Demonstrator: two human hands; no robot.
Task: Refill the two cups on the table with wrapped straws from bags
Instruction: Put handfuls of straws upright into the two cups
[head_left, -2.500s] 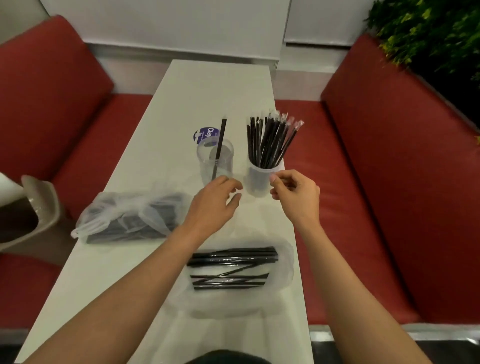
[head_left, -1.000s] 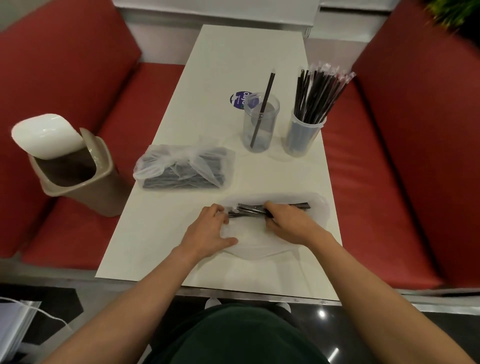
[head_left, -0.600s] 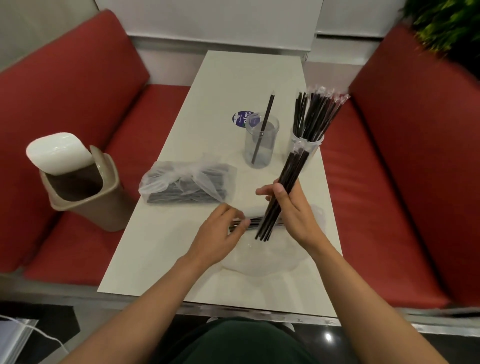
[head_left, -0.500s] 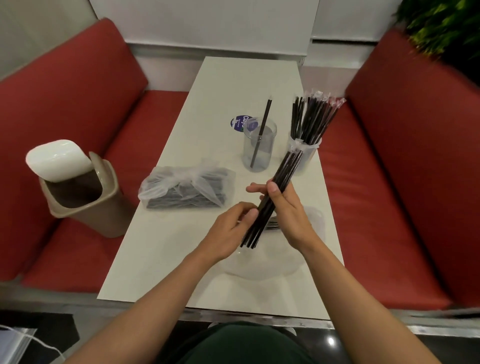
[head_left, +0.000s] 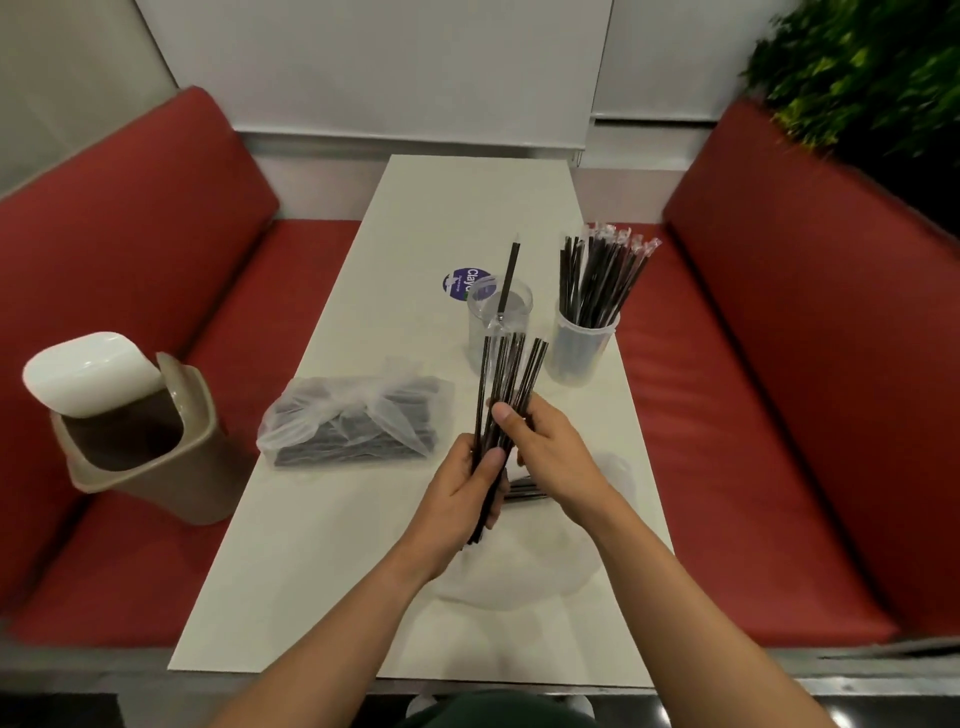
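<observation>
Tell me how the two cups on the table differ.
The left cup holds a single black straw; the right cup is packed with many. The left cup sits partly behind the held straw bundle; the right cup shows fully. Both stand upright, side by side.

Single head cam, fwd-down over table (head_left: 415, 218), hands close below.

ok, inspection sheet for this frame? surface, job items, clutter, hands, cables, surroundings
Surface: white table, blue sticker on it.
Job's things: left cup holds one straw; right cup packed; straw bundle held above the table; tied bag full; opened bag nearly empty.
Clutter: nothing seen.
Grippers: left hand and right hand both grip the bundle.
Cables: nothing seen.
Surroundings: red benches either side, lidded bin left, plant far right.
</observation>
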